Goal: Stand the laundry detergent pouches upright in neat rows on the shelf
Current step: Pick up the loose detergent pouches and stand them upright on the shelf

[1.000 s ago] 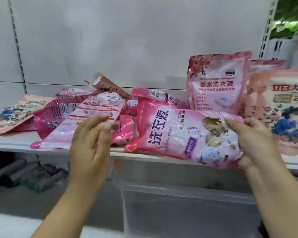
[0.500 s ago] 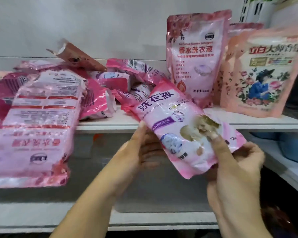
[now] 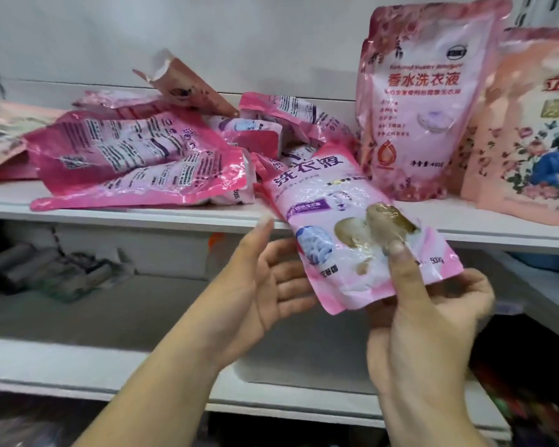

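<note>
I've drawn the pink pouch [image 3: 346,233] off the shelf's front edge [image 3: 142,217]; my left hand [image 3: 262,291] now opens beneath it.

Right hand [image 3: 433,314] pinches the pouch [image 3: 352,227] from below, thumb on front; left hand [image 3: 265,285] lies open-palmed, fingers [image 3: 291,275] behind its left edge.

Floral pouch [image 3: 530,137] cut off at right edge. Left hand [image 3: 265,285] fingertips hidden behind held pouch [image 3: 352,233]. Lower-shelf rolls [image 3: 39,269] blurred.

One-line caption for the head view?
Right hand grips a tilted pink pouch off the shelf; open left hand beside it.
</note>
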### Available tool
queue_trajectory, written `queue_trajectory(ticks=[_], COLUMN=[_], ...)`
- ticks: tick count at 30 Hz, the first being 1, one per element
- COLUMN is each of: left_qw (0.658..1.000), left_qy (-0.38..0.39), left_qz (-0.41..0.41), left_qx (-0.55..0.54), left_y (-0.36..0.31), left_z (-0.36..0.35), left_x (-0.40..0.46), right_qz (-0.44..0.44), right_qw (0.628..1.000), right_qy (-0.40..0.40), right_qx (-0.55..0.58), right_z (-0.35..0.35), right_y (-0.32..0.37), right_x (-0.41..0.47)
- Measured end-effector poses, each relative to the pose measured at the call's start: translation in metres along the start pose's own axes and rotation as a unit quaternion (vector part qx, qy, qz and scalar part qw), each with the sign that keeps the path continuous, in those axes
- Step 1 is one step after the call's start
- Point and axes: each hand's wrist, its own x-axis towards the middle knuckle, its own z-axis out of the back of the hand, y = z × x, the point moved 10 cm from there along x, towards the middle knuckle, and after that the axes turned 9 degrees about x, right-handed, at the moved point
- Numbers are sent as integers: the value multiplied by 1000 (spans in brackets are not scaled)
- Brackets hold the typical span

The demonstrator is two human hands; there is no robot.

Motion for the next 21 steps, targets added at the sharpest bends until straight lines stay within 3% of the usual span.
queue_trajectory(ticks=[7,13,15,18,21], left_qw=[998,997,998,999,998], left_qy=[-21,-22,-20,-25,-25], left_qz=[8,22,20,21,21], left_qx=[-64,-71,-56,-21,53], left_y=[-6,1,-1,-2,-3], left_z=[-25,-24,-24,-20,-17], left_x=[15,15,12,9,6], right_qz=[-35,-126,-173,-246,-293], right_qw=[999,987,972,922,891], right_qy=[7,51,104,216,240], right_qx=[-30,-82,-119,-208,-249], right_z=[8,23,16,0,0], right_y=[2,0,-4,-12,-17], right_x=[-5,-3,-2,-6,0])
